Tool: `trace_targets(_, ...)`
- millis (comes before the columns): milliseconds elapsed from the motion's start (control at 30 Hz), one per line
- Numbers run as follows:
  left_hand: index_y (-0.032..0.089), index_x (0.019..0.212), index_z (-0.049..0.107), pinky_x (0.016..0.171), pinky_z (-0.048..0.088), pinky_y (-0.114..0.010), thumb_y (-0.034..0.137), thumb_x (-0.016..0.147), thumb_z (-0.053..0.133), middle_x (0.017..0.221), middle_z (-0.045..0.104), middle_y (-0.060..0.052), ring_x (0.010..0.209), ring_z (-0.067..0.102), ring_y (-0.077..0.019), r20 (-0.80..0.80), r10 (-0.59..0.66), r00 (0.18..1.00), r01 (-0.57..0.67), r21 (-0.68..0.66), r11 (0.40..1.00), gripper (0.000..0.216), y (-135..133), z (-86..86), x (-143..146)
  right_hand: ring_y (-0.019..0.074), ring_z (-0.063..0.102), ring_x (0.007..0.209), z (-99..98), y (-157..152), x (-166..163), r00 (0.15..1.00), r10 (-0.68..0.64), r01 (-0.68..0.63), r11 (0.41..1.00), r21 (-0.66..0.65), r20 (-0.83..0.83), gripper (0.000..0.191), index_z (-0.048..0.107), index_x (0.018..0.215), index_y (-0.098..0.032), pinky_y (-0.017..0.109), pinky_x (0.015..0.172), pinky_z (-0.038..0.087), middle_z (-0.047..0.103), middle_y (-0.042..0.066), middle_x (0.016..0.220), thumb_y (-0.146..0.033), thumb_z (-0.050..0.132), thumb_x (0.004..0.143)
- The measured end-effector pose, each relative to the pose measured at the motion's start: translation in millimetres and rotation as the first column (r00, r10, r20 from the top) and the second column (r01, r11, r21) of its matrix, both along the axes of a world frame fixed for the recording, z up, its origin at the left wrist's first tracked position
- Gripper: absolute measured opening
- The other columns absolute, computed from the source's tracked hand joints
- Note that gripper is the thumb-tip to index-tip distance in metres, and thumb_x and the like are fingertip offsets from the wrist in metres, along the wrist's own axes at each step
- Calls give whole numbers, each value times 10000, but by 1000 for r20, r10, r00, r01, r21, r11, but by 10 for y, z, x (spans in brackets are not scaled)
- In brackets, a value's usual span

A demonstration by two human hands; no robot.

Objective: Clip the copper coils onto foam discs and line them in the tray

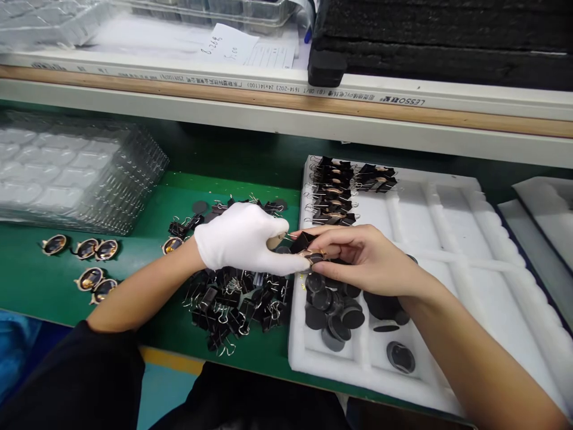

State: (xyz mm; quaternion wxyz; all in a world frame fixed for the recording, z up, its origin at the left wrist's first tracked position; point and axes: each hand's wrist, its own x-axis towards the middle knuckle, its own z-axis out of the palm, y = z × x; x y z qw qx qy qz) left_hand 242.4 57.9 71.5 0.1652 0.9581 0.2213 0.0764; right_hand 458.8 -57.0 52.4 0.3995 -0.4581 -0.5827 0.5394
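Note:
My left hand, in a white glove, has its thumb and fingers closed about a black binder clip; a wire handle shows by the fingertips. My bare right hand pinches a small dark round piece with a gold rim against that clip. Fingers partly cover both, so how far the clip grips the piece is unclear. Below my left hand lies a heap of loose binder clips. Black round discs are piled in the white foam tray under my right hand.
Clipped gold-rimmed pieces line the tray's far left compartment. Several loose gold-rimmed pieces lie on the green table at left. Stacked clear plastic trays stand behind them. A white-edged shelf crosses above the work area.

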Motion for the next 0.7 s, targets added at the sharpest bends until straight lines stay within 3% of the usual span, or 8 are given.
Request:
trace_targets(167, 212, 577, 407, 515, 253, -282, 649, 814, 592, 478, 417, 45, 458, 329, -99, 17, -52, 998, 54, -85, 995, 530, 57, -49, -2, 190, 776, 822, -13, 15, 15, 1000, -7, 6, 1000, -28, -10, 146, 801, 960, -234, 282, 717, 657, 700, 96, 1363, -218, 818, 816)
trace_targets(300, 211, 586, 418, 512, 248, -281, 599, 827, 572, 474, 412, 43, 459, 328, -101, 22, -13, 1000, 15, -68, 998, 482, 107, -100, -8, 192, 768, 849, 3, 21, 42, 1000, -16, 17, 999, -36, 5, 157, 813, 996, -242, 262, 641, 635, 638, 104, 1455, -248, 815, 839)
trace_targets(367, 210, 583, 401, 510, 254, -275, 554, 827, 574, 471, 380, 52, 467, 314, -96, 62, 6, 998, -1, -86, 996, 456, 140, -116, -6, 194, 764, 873, 18, 22, 54, 996, -88, 87, 995, -41, -29, 140, 815, 987, -249, 278, 683, 641, 647, 93, 1440, -280, 820, 850)
trace_targets(533, 199, 589, 386, 521, 260, -262, 445, 829, 559, 513, 309, 67, 510, 290, -82, 148, 20, 989, 4, -156, 988, 385, 220, -103, 3, 203, 748, 919, 44, 43, 40, 930, -270, 233, 958, -169, -249, 148, 797, 941, -240, 347, 873, 644, 777, 56, 1051, -345, 841, 847)
trace_targets(700, 188, 606, 496, 517, 281, -256, 422, 885, 505, 541, 373, 55, 539, 349, -88, 143, 164, 976, -105, -353, 930, 364, 208, -49, 26, 191, 737, 1001, 19, 90, -48, 782, -495, 383, 860, -337, -378, 219, 807, 968, -275, 322, 944, 605, 777, 14, 1075, -354, 889, 781)
